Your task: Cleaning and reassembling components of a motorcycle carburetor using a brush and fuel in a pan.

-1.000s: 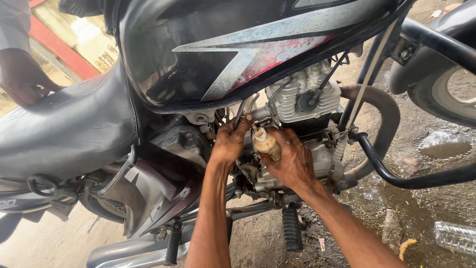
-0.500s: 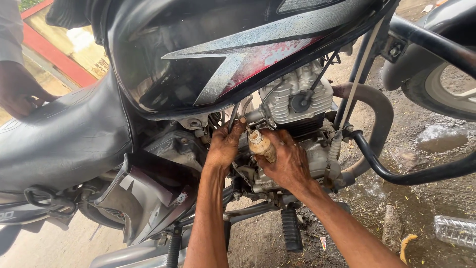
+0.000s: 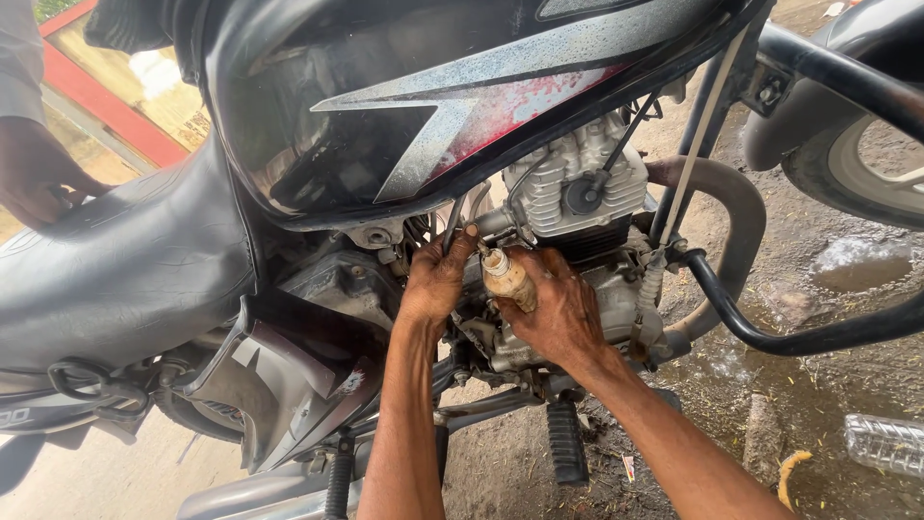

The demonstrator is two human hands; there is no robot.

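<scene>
A black motorcycle with a grey and red stripe on its fuel tank (image 3: 452, 106) fills the head view. My left hand (image 3: 438, 279) reaches in under the tank and pinches a thin dark hose or cable beside the engine (image 3: 587, 188). My right hand (image 3: 558, 308) grips a small tan, grimy cylindrical part (image 3: 507, 276) just below the cylinder head. Both hands are oily and nearly touch each other.
The black seat (image 3: 125, 270) lies at left, with another person's hand (image 3: 34, 173) resting on it. A black crash guard bar (image 3: 770, 332) curves at right, near the front wheel (image 3: 866, 164). A footpeg (image 3: 568, 443) hangs below. Wet ground holds a plastic bottle (image 3: 885, 443).
The camera has shifted slightly; both hands stay at the same spot by the engine, with the left fingers working higher on the hose.
</scene>
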